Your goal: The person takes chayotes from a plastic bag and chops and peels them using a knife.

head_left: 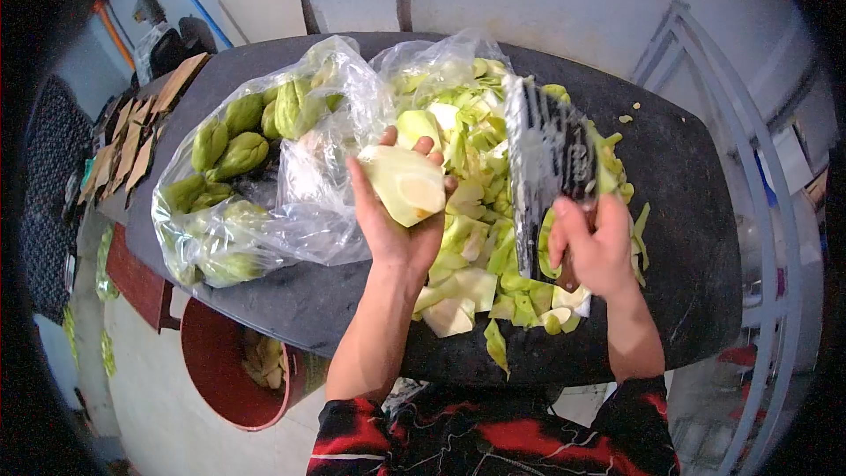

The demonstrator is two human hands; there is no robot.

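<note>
My left hand (401,242) is palm up, its fingers curled round a peeled chayote (407,183); the pale flesh has flat cut faces. In my right hand (601,249) is the handle of a broad cleaver (573,154), its dark blade pointing up and away from me. Wet bits and glare streak the blade. Below and beyond both hands spreads a heap of green peelings and pale slices (471,211). To the left, a clear plastic bag (330,229) lies open with several unpeeled green chayotes (240,156) inside.
Everything rests on a dark table (679,211) with rounded corners. A red-brown bin (207,361) holding pale pieces stands below its left edge. Grey metal rails (775,256) rise at the right, and a wall (546,0) is behind the table.
</note>
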